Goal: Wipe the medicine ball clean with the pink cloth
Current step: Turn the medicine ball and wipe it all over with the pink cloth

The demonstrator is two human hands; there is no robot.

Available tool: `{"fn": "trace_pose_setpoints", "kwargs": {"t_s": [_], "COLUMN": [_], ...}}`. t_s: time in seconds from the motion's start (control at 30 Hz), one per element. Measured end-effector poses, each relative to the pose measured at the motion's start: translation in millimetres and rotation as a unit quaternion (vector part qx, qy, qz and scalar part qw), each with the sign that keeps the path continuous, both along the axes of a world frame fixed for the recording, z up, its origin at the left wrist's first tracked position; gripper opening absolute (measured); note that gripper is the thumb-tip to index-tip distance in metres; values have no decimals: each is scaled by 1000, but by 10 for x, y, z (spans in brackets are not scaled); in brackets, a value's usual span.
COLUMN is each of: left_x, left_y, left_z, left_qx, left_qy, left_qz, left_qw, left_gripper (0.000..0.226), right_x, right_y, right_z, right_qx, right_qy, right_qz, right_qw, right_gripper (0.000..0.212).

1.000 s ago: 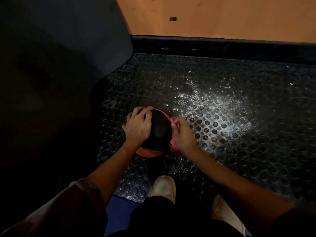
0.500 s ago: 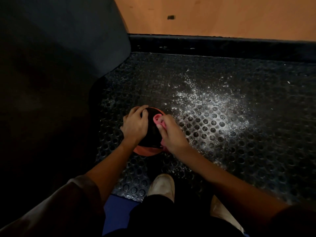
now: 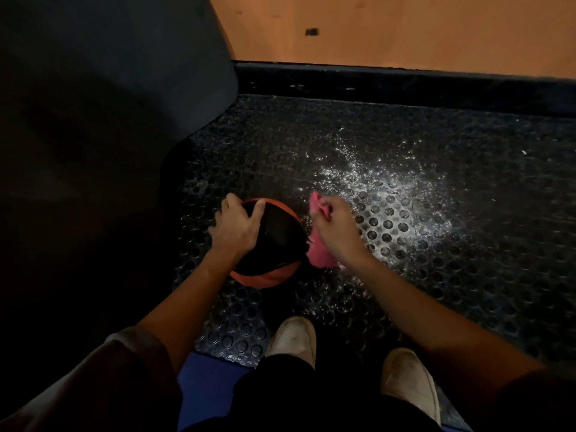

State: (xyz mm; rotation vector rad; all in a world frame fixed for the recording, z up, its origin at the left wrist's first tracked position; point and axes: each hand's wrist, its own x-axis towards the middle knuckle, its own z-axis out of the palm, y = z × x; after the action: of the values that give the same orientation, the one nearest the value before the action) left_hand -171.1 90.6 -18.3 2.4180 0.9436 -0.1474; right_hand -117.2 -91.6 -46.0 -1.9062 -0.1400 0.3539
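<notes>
On the floor mat (image 3: pixel 436 275), right hand (image 3: pixel 335 229), fingers clutching pink cloth (image 3: pixel 321 257), has slid from atop medicine ball (image 3: pixel 280 238) to its flank; left hand (image 3: pixel 237 226) fingers grip the ball. Wiping judged unfinished.

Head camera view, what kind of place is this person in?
Most likely a gym or training room: a black-and-orange medicine ball sits on studded rubber matting, white powder, perhaps chalk, is scattered over it, and a wooden floor lies beyond.
</notes>
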Motion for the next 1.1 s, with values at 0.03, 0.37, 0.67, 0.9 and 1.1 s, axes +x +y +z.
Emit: {"fn": "trace_pose_setpoints", "kwargs": {"t_s": [0.03, 0.37, 0.67, 0.9, 1.1], "left_x": [-12, -141, -353, -447, -522], "left_y": [7, 99, 347, 271, 354], "left_z": [-7, -68, -33, 48, 49], "left_qx": [-14, -31, -154, -1, -25], "left_qy": [-21, -65, -152, -60, -72], "left_qz": [-9, -34, 106, 0, 53], "left_qw": [1000, 997, 971, 998, 996], "left_gripper": [52, 49, 20, 21, 20], "right_x": [-13, -224, -364, -324, -883], "right_y": [106, 283, 43, 212, 464], "right_z": [62, -102, -392, -257, 26], "right_qx": [1, -10, -70, -31, 57], "right_qy": [-33, -77, 46, -11, -77], "right_qz": [21, 96, 107, 92, 208], "right_qw": [999, 992, 991, 995, 973], "right_gripper": [21, 13, 8, 5, 2]}}
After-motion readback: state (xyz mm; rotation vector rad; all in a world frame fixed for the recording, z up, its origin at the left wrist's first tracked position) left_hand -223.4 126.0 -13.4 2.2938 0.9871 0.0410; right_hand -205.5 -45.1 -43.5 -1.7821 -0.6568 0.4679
